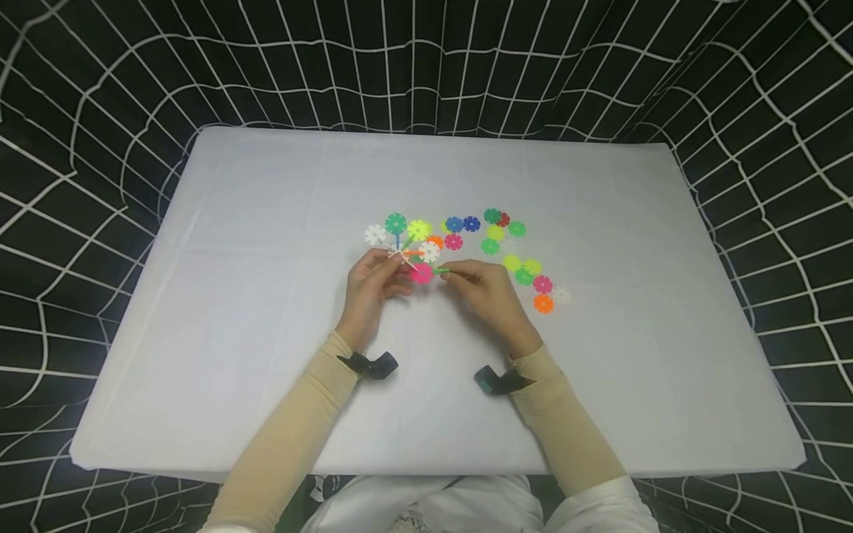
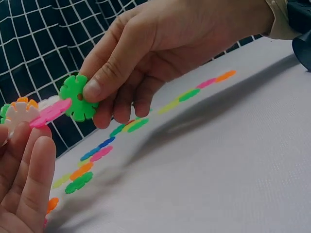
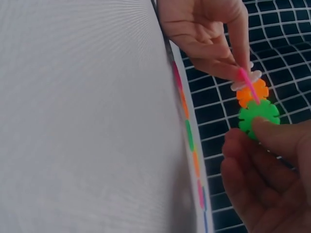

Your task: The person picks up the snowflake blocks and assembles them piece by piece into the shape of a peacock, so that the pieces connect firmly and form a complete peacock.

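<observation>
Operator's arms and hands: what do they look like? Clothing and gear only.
Left hand and right hand are bare, no gloves. Close-fitting beige sleeves run down to the wrists, each wrist carrying a black device. White cloth shows at the sleeves' upper ends.

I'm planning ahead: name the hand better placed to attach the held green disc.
Probably the right hand: it pinches the green notched disc beside the pink one; the left hand holds the disc assembly.
</observation>
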### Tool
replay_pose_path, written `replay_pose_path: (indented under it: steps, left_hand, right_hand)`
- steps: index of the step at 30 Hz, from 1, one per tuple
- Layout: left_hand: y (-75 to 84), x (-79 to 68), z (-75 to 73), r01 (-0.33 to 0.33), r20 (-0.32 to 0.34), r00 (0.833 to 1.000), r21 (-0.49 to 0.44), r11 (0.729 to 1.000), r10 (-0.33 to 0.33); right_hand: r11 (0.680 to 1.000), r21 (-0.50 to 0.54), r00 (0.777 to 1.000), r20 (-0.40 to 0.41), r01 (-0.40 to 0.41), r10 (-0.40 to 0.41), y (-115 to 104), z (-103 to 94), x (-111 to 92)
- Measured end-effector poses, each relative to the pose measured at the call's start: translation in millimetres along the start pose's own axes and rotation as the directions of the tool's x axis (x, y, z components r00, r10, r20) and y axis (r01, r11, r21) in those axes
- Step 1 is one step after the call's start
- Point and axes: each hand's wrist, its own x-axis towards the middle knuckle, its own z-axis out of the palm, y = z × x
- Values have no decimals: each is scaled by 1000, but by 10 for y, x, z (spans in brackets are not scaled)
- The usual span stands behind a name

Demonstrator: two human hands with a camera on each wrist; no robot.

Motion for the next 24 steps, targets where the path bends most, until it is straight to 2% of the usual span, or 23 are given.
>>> replay_pose_path:
  steps: [6, 10, 16, 24]
  left_hand:
    - [-27, 10, 0, -16, 6, 1000, 64, 998, 16]
    - [-41, 9, 7, -30, -14, 999, 58, 998, 31]
    - [-32, 1, 21, -23, -12, 1000, 29, 999, 24]
    - [12, 0, -7, 87, 100, 991, 40, 995, -91]
  right_hand:
    - [986, -128, 994, -11, 105, -107, -9, 28, 10]
    - [971, -193, 989, -2, 144, -147, -48, 49, 17]
    - [983, -160, 996, -6, 92, -94, -33, 58, 26]
    - [998, -64, 997, -78, 24, -29, 8, -16, 29]
